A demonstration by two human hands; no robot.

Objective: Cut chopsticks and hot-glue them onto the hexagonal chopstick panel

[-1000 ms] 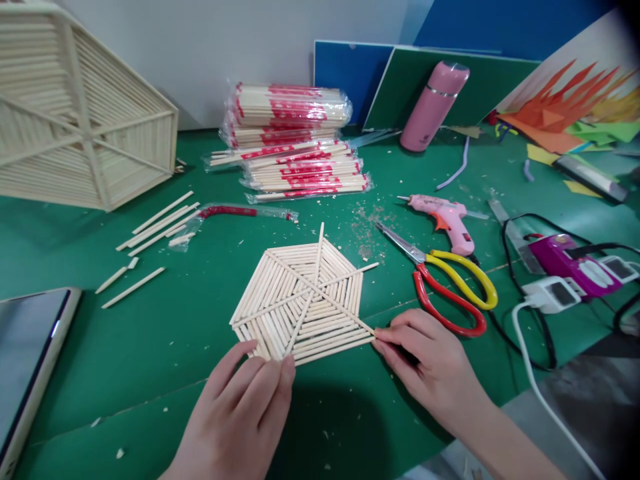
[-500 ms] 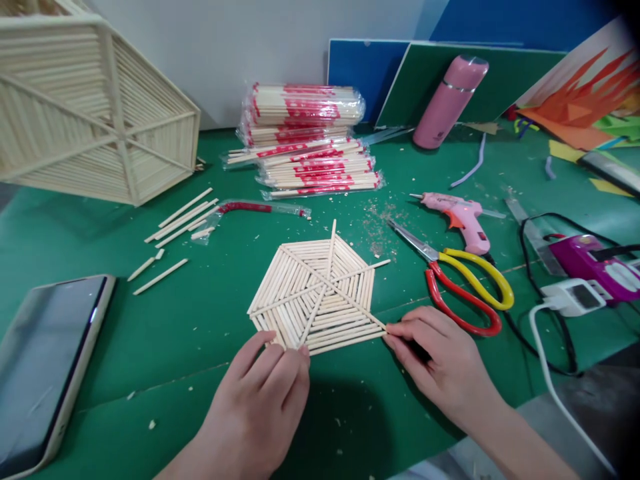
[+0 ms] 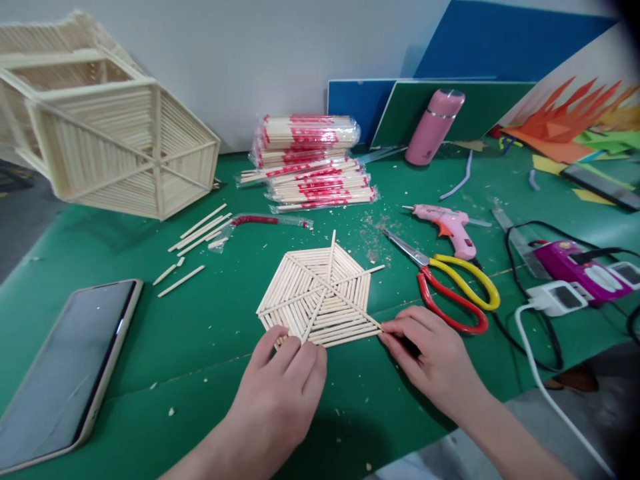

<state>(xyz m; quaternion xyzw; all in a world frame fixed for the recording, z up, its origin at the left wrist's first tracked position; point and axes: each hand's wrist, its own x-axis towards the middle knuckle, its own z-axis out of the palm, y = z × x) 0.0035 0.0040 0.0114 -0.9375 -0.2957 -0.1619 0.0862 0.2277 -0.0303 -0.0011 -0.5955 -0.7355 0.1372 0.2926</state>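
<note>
Right hand: thumb and forefinger of the right hand [image 3: 431,348] pinch the end of a crossing stick at the panel's near right corner.
Left hand: bent fingers of the left hand [image 3: 287,387] rest on the near left edge; its thumb is hidden, so I cannot tell whether it pinches.
Stick panel: the stick panel [image 3: 325,285] lies flat on the green table [image 3: 200,320], between and just beyond the hands.
Look: six-sided, pale wood, thin sticks side by side in wedges; three longer sticks cross near the middle, two overshooting the far and right edges; slits of green show in the near right wedge.
Print: red bands with white marks on the wrapped chopsticks [image 3: 315,160]; lettering on the pink glue gun [image 3: 453,223] and a dark mark on the pink bottle [image 3: 435,127], both too small to read.
Room: chip-strewn green surface between panel and phone [image 3: 70,367]; on the right, the scissors [image 3: 426,263] lie near the right hand.
Table edge: slants past beneath the right forearm.
Far left: a big stick structure [image 3: 135,147] stands tilted.
</note>
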